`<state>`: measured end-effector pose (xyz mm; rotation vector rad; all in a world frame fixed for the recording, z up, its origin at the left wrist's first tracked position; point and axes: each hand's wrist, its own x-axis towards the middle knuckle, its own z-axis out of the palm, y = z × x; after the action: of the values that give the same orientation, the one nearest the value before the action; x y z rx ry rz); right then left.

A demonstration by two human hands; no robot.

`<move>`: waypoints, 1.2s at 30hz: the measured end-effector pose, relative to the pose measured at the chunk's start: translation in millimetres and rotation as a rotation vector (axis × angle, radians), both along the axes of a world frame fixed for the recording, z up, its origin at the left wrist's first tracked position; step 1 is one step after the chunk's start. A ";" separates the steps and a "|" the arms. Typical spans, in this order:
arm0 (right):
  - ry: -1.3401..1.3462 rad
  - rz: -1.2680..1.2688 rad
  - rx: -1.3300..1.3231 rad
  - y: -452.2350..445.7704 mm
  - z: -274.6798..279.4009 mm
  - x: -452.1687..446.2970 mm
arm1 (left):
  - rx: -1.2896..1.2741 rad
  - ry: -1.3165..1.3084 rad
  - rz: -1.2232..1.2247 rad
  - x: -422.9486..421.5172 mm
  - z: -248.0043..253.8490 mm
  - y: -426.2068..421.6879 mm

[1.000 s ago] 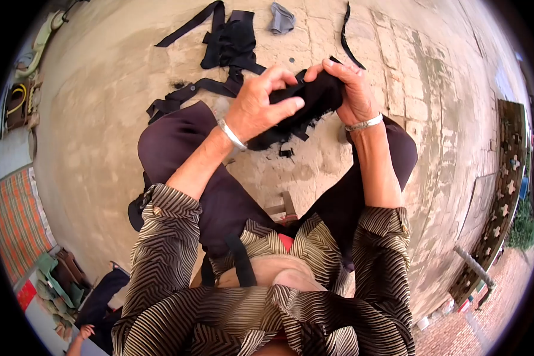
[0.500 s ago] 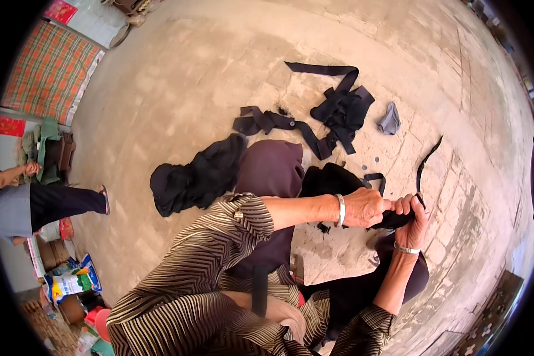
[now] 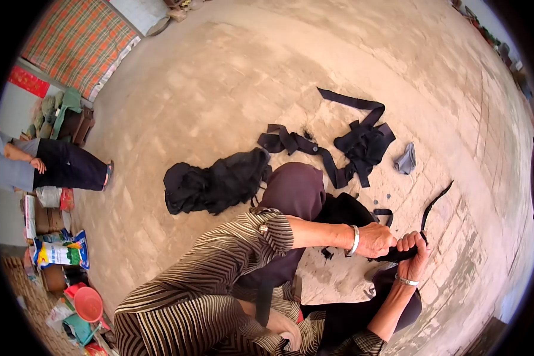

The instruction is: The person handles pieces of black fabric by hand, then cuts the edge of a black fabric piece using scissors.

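My left hand (image 3: 375, 240) is closed in a fist, knuckles up, beside my right hand. My right hand (image 3: 414, 256) is wrapped round a bunch of black cloth (image 3: 396, 256), which shows between and below both hands. A thin black strip (image 3: 434, 204) stretches from the top of my right hand onto the ground. More black fabric (image 3: 345, 215) lies between my knees, behind my left wrist. What sits inside my left fist is mostly hidden, but the cloth runs up to it.
On the paved ground (image 3: 231, 89) lie a black heap of fabric (image 3: 216, 181), cut dark bands (image 3: 291, 142), a black bundle (image 3: 365, 145) and a small grey cloth (image 3: 405, 160). A person (image 3: 53, 160) stands at the left, near bags and a red basin (image 3: 89, 304).
My view has shifted, so the ground items sit lower and further right. Both hands stay close together on the black cloth. The person's hand at the left has lowered.
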<state>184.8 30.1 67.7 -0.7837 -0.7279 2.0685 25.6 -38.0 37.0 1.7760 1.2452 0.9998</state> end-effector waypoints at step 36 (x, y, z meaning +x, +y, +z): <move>-0.210 0.011 -0.134 -2.2 22.9 0.1 | 0.165 0.175 -0.101 -3.0 11.6 -0.8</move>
<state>184.9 28.0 90.6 -1.0874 -0.7132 2.0814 22.6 -38.8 48.6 2.0704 1.1926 0.9285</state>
